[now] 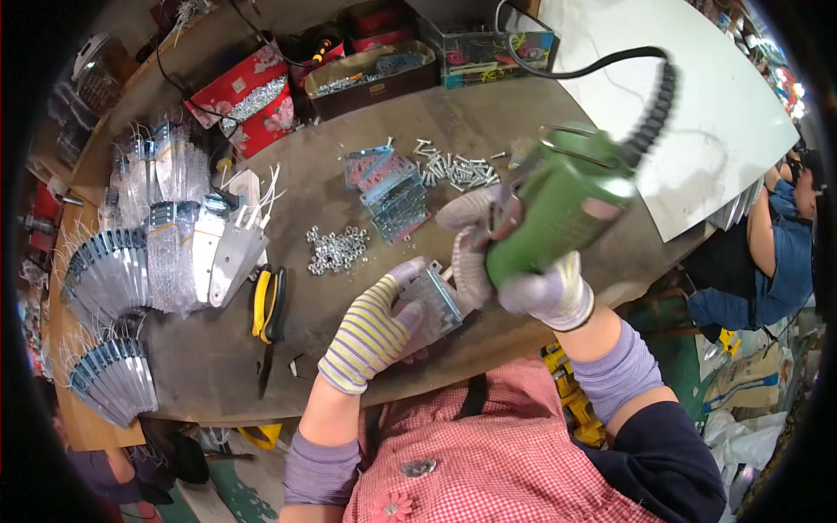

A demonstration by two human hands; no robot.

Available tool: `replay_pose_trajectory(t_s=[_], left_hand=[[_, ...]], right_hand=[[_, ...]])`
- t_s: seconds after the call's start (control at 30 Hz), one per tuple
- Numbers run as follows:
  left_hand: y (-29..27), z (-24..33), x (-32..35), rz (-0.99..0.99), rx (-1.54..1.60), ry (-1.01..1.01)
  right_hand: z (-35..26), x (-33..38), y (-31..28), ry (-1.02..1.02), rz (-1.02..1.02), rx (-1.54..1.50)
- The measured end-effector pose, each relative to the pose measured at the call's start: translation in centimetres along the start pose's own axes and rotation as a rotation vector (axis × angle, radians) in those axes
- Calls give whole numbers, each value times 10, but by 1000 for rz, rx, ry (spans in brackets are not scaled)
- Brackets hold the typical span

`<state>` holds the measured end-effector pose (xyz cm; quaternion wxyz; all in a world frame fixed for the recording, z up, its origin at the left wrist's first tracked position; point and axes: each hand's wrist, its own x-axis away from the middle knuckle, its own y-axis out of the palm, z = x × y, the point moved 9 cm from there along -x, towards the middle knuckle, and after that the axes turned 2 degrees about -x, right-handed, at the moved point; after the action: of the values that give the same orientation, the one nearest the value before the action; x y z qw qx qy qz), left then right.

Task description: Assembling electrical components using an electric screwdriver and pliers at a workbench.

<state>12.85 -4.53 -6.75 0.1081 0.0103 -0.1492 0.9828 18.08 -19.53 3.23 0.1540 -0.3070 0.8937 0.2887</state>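
Note:
A green corded power tool, blurred by motion, is in my right hand. That hand wears a striped glove, and its fingers wrap behind the tool's body; the working tip is hidden. My left hand, in a yellow-and-grey striped glove, pinches a small flat metal plate near the table's front edge. The tool is held just right of this plate. Beyond lie a stack of similar bluish plates, a heap of nuts and loose bolts.
Yellow-and-black pliers lie left of my left hand. Fanned metal strips with wires cover the table's left side. Boxes of hardware line the back. A white board fills the back right. A person sits at far right.

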Motion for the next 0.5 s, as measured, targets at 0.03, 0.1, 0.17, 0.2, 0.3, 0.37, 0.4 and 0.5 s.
replay_pose_trajectory(t_s=[0.03, 0.1, 0.17, 0.2, 0.3, 0.37, 0.4, 0.5], left_hand=[[4, 2, 1, -32, 70, -56], [11, 12, 0, -73, 143, -110], [11, 5, 5, -71, 204, -310], [11, 4, 6, -107, 220, -300], [0, -11, 6, -12, 155, 67], [12, 0, 8, -108, 256, -246], [11, 1, 7, -86, 173, -167], [12, -3, 3, -94, 107, -133]], right_hand=[[-11, -4, 3, -12, -150, -91], [-34, 2, 15, -34, -437, -266], [-76, -9, 12, -270, 164, 2], [-85, -13, 7, -168, 192, -8], [-86, 5, -50, 23, 414, 632], [-97, 26, -95, -18, 389, 1481], [-90, 33, -104, -39, 353, 1691], [-75, 60, -148, 116, 392, 1902]])
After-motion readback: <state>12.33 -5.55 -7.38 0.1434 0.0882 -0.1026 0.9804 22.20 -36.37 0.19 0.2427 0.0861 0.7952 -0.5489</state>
